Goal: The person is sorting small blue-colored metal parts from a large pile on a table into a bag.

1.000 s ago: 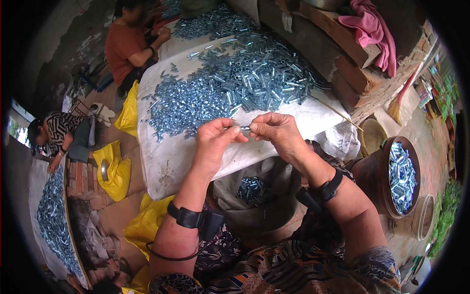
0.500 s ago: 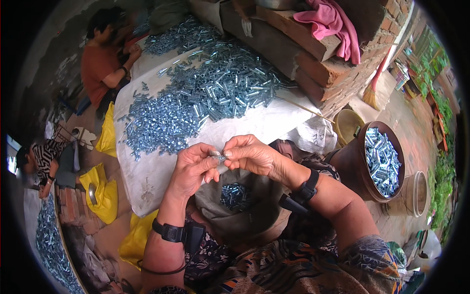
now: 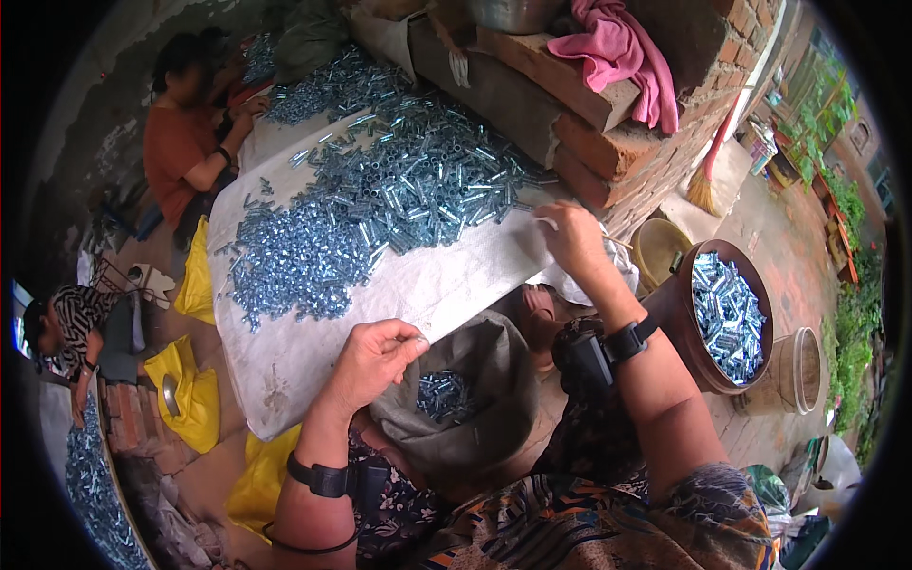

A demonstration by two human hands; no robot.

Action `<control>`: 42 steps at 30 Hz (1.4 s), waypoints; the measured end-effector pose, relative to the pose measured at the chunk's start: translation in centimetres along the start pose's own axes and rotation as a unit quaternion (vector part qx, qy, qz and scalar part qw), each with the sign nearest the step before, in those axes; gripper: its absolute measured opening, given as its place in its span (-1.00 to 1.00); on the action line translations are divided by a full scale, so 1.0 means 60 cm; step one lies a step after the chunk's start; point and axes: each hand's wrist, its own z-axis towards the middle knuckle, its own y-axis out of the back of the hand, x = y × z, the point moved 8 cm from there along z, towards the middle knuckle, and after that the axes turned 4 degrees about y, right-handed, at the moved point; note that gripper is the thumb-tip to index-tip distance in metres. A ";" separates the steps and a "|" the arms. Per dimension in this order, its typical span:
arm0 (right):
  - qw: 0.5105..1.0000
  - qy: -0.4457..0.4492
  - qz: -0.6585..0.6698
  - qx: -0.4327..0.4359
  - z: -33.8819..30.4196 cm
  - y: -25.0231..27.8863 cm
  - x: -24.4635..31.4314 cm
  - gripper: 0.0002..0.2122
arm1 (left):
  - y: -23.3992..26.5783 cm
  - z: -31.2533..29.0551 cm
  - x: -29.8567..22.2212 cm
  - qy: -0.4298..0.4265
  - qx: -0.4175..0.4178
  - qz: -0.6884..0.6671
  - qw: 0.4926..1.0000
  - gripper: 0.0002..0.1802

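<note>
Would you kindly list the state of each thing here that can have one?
Left hand: fingers pinched, over the bag.
Right hand: reaching to the parts heap.
Bag: open, few parts inside.
Brown tub: nearly full of parts.
Pink cloth: draped over bricks.

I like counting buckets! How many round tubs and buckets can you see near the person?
3. A brown tub full of metal parts by the right forearm, a yellowish bucket behind it, and a pale bucket at its far side. More may be hidden at the picture's edge.
</note>
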 end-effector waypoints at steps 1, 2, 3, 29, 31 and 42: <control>0.998 -0.006 -0.056 -0.020 0.000 0.011 -0.011 -0.78 | 0.008 0.002 -0.003 -0.015 -0.015 -0.015 1.000 -0.91; 0.998 -0.005 -0.057 -0.021 0.000 0.009 -0.021 -0.78 | 0.010 0.000 -0.005 -0.011 -0.019 -0.006 1.000 -0.91; 0.995 -0.030 -0.093 0.002 -0.001 -0.003 -0.039 -0.77 | 0.009 0.001 -0.006 -0.012 -0.019 -0.006 1.000 -0.91; 0.998 -0.063 0.000 0.004 0.087 -0.103 -0.061 -0.83 | 0.105 0.017 -0.013 -0.078 -0.223 -0.075 0.969 -0.88; 0.998 -0.062 -0.009 0.011 0.086 -0.111 -0.066 -0.83 | 0.131 0.021 -0.009 -0.087 -0.249 -0.087 0.961 -0.88; 0.993 0.064 -0.097 -0.010 0.061 -0.106 0.040 -0.76 | 0.205 0.037 0.033 -0.113 -0.388 0.092 0.910 -0.84</control>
